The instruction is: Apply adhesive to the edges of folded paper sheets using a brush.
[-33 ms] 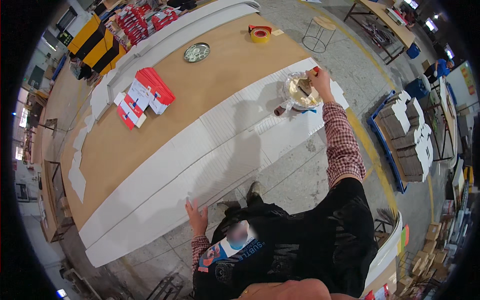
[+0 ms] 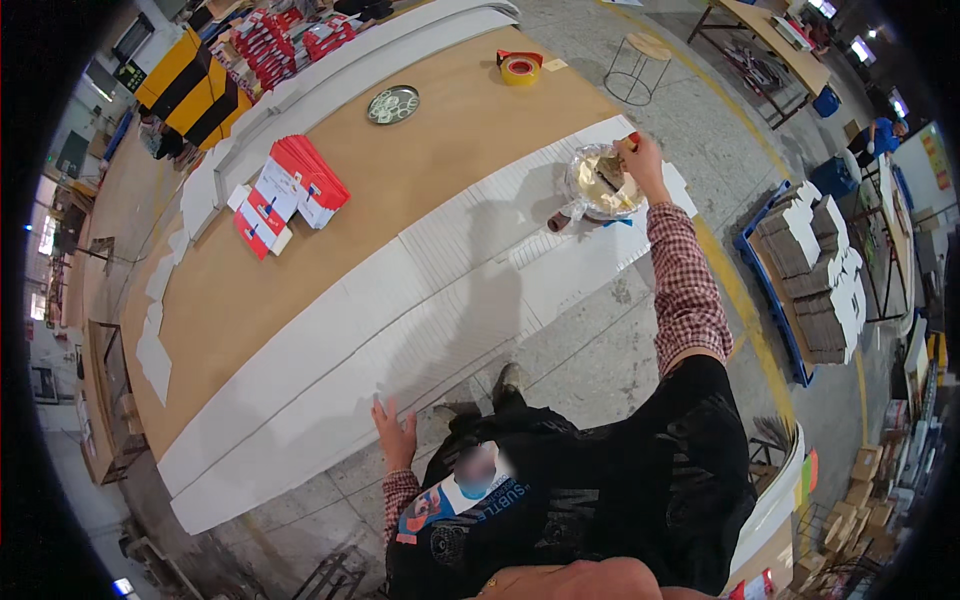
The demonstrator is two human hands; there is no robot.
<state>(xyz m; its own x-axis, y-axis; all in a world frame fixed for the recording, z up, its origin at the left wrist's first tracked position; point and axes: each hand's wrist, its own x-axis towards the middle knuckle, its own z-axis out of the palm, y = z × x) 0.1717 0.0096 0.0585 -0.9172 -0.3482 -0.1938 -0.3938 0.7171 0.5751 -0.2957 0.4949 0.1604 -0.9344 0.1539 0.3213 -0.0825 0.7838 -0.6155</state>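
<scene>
My right hand reaches far across the table and grips a brush with a red handle end. The brush's dark head dips into a clear round bowl of yellowish paste. The bowl stands on a long row of white cardboard sheets that covers the near side of the brown table. A small brown cylinder lies just left of the bowl. My left hand rests flat, fingers spread, on the near edge of the white sheets and holds nothing.
A stack of red and white flat boxes lies mid-table, with a round metal lid and a yellow tape roll further back. A wire stool stands beyond the table. A blue pallet of stacked white sheets sits at the right.
</scene>
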